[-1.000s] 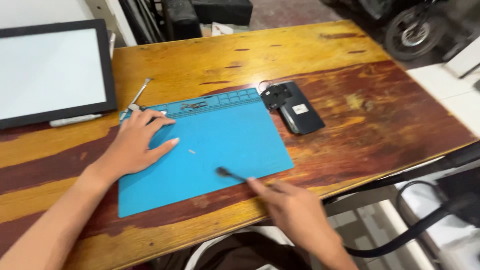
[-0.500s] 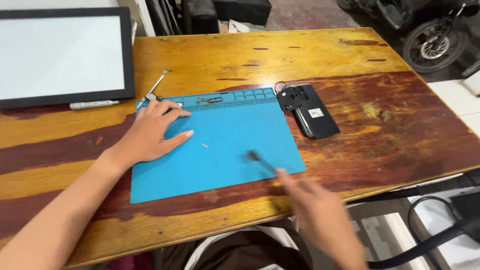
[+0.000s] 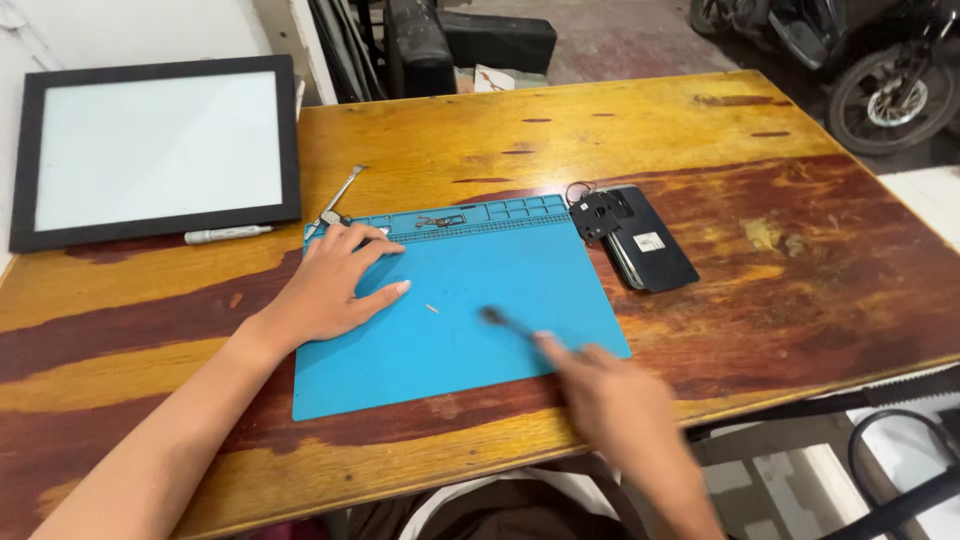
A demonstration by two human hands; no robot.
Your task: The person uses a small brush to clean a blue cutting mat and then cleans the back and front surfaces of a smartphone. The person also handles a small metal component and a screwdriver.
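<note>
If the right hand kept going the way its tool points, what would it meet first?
Probably the small pale bit on the blue mat, then the left hand. The right hand and its dark tool are blurred, so the line is rough.

A black-framed white panel [image 3: 160,150] lies on the wooden table [image 3: 480,130], at its far left corner. A silver pen [image 3: 225,235] lies just in front of the panel's near edge. A dark phone [image 3: 645,245] lies face down well right of the panel. Beyond the table's far right corner stands a motorcycle wheel [image 3: 893,100].
</note>
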